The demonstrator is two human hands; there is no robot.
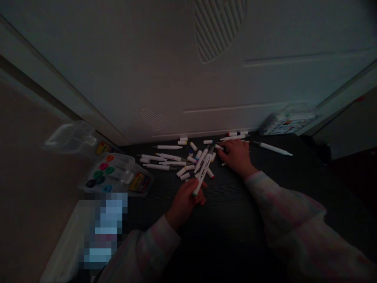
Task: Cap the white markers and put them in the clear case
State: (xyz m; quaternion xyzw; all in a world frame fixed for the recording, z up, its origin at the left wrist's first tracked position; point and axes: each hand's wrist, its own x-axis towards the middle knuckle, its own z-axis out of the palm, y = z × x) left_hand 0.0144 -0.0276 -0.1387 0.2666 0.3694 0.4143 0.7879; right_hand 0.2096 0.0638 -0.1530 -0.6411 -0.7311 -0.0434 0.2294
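Observation:
The scene is dim. My left hand is closed around a white marker that points up and away from me. My right hand rests palm down on the dark mat, fingers curled over markers at the far end; what they grip is hidden. Several white markers with coloured caps lie scattered on the mat between my hands and the white door. One long white marker lies apart at the right.
A clear plastic marker case with coloured caps showing stands at the left, with a second clear lid behind it. Another marker box sits at the far right against the door. A blurred patch lies at the lower left.

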